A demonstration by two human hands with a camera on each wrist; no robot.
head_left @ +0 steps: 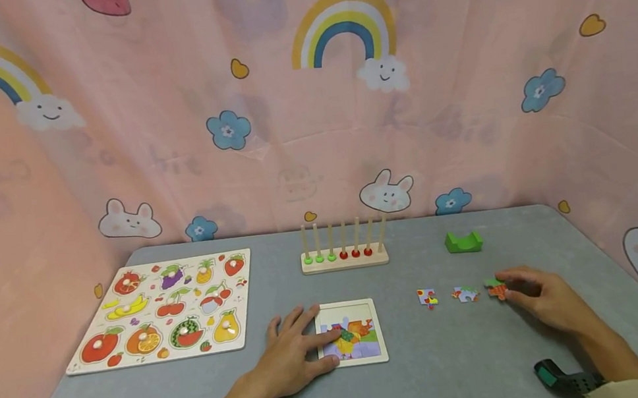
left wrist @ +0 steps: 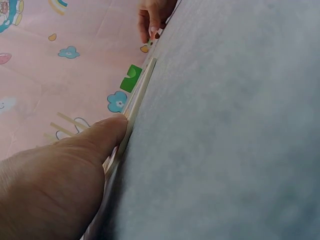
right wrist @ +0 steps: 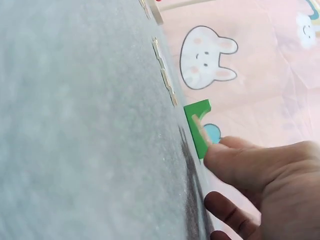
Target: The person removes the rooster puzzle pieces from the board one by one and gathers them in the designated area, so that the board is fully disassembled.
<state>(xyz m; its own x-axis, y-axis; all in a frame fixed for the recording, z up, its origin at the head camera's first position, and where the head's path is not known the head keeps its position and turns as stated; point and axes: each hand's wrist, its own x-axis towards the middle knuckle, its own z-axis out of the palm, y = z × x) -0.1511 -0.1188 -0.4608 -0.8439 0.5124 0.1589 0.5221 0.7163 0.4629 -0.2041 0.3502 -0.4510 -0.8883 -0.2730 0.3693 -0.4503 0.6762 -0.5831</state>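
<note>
My left hand rests on a small framed jigsaw puzzle, fingers spread over its left side. The frame holds a partly assembled colorful picture; its upper part shows bare board. On the right, my right hand pinches a red and green jigsaw piece between thumb and fingers. In the right wrist view this piece is seen edge-on, tilted up off the table. Two loose pieces lie left of it, one with white and red, the other yellow and red.
A fruit knob puzzle board lies at left. At the back stands a wooden peg rack with green and red beads. A green notched block sits behind the loose pieces. A patterned pink curtain bounds the grey table.
</note>
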